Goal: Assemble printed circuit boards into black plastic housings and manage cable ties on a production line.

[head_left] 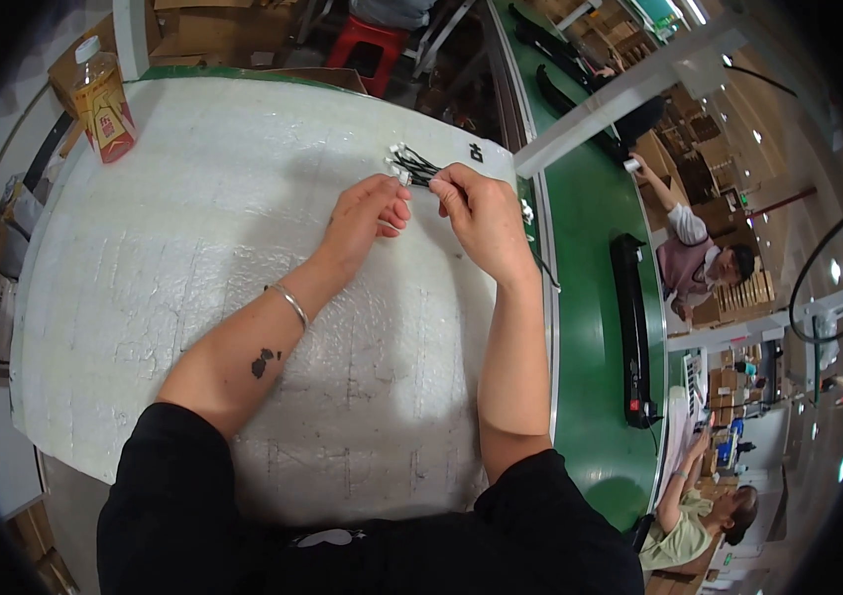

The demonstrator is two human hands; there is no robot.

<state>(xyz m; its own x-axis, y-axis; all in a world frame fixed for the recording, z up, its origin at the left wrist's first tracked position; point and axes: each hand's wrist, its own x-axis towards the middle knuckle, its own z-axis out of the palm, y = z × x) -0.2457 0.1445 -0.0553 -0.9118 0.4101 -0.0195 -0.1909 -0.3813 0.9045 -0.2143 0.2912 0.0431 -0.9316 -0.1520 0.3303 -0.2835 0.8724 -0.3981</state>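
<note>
A small bunch of short black cables [419, 167] with white plug connectors [396, 152] lies at the far right part of the white-covered table. My right hand [486, 216] is closed, thumb and fingers pinching the black cables at their right side. Just left of it, my left hand [364, 216] is closed, with a white connector [404, 178] between thumb and forefinger. The two hands are close together but apart. Parts of the cables are hidden behind the right fingers.
The wrapped white table [193, 218] spreads beneath both arms. A drink bottle [104, 104] stands at its far left corner. To the right runs a green conveyor belt [590, 327] bearing long black parts [631, 327]. A white post [619, 84] rises beside it. Co-workers sit beyond.
</note>
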